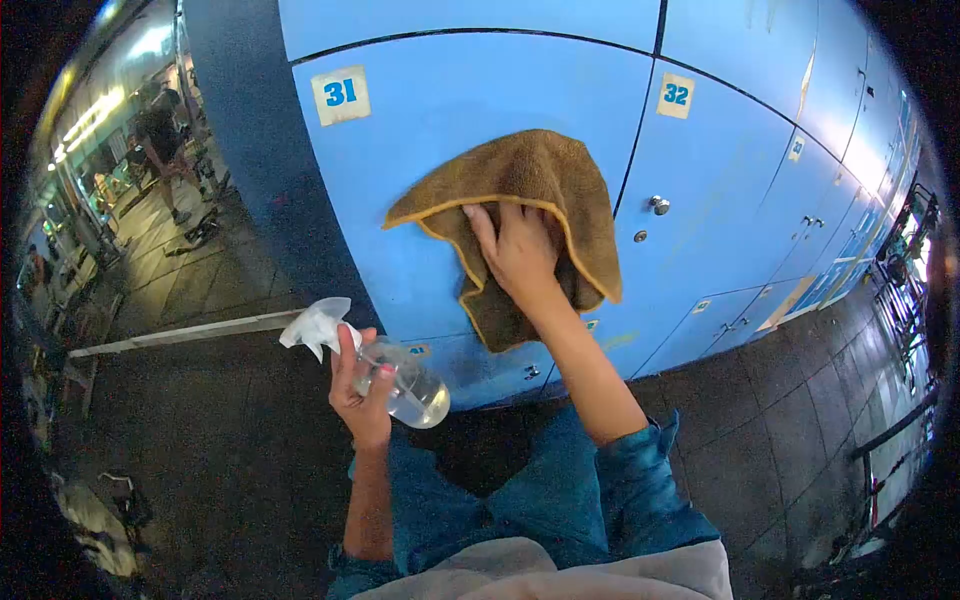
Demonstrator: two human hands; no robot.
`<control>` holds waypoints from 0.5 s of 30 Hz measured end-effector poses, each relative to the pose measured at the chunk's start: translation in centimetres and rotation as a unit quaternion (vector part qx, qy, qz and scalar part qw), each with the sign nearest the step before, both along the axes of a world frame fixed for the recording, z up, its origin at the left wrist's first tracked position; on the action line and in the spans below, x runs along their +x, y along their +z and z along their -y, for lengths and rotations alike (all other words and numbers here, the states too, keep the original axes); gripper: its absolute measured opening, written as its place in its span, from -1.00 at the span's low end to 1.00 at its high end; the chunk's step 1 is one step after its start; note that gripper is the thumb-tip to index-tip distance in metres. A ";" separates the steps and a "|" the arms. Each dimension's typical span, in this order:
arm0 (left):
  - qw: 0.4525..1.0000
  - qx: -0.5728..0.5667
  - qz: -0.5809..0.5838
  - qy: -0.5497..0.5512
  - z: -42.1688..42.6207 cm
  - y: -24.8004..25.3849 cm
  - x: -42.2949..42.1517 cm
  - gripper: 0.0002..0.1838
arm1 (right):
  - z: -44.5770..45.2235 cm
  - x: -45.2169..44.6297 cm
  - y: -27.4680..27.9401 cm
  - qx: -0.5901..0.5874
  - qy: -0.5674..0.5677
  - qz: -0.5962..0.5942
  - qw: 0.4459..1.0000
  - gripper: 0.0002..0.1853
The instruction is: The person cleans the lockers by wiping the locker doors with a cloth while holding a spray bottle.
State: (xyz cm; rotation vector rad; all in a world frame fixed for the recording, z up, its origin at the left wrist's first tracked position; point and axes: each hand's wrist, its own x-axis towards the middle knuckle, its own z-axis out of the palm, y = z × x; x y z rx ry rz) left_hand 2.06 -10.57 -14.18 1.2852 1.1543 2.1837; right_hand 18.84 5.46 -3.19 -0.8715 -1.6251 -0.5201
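Against the blue locker door (450, 100) numbered 31 lies a brown cloth (530, 170) with a yellow-orange edge. My right hand (522, 250) presses the cloth to the door, its fingertips tucked under a fold and partly hidden. Lower down on the left, my left hand (362, 395) is closed around the neck of a clear spray bottle (418, 388) with a white trigger head. The bottle leans to the left, and a little liquid shows near its base. It is held apart from the cloth.
Locker door 32 (720, 180) adjoins on the right, with a metal knob (659, 205); more lockers stretch away beyond it. A dark floor (240, 440) lies below. Mirror-like glass at left shows a person (165, 135) and gym gear. Racks (905, 290) stand far right.
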 end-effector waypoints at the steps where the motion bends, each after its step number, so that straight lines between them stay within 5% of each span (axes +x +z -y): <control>1: 1.000 -0.008 -0.016 0.007 0.2 -0.3 -0.1 -0.32 | 0.0 -0.4 0.0 -0.013 0.020 0.015 1.000 -0.53; 3: 0.998 -0.023 -0.048 0.019 0.6 -0.6 -0.1 -0.31 | 0.1 -1.1 0.3 -0.039 0.059 0.044 0.997 -0.51; 7: 0.999 -0.024 -0.039 -0.003 1.4 -0.8 1.4 -0.32 | 0.3 -2.5 1.0 -0.299 0.253 0.105 0.914 -0.47; 11: 0.998 -0.039 -0.034 -0.024 2.1 -2.5 3.1 -0.33 | -1.9 -3.9 -2.9 -0.282 0.297 0.186 0.893 -0.50; 15: 0.998 -0.036 -0.043 -0.036 3.0 -2.7 4.9 -0.35 | -2.3 -2.0 -1.2 -0.284 0.347 0.205 0.870 -0.48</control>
